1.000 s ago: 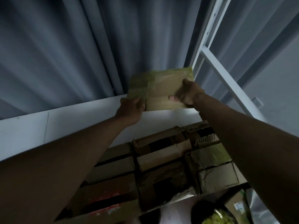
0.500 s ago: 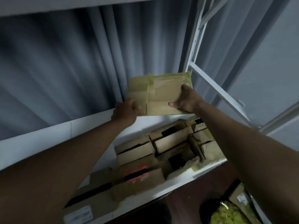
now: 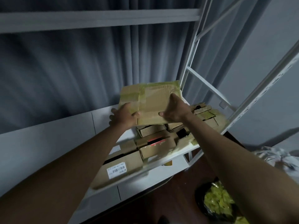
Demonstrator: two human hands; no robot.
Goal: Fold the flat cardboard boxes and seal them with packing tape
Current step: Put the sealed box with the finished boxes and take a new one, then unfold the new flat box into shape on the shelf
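Note:
A brown cardboard box (image 3: 152, 101) with yellowish tape strips across its top is held out at arm's length above a white shelf (image 3: 182, 153). My left hand (image 3: 124, 116) grips its left near corner, thumb on top. On the right near edge my right hand (image 3: 174, 109) grips it, fingers lying over the top face. The box hangs over a pile of other cardboard boxes (image 3: 155, 143) on that shelf.
A labelled box (image 3: 118, 167) lies at the shelf's near left. The white metal rack frame (image 3: 192, 50) rises at right, with an upper shelf beam (image 3: 97, 20) overhead. Grey curtains hang behind. A dark bag with yellow-green contents (image 3: 218, 201) sits on the brown floor.
The view has tilted down, bringing the upper beam and floor into sight. Both hands still hold the taped box, now lower and over the pile of boxes.

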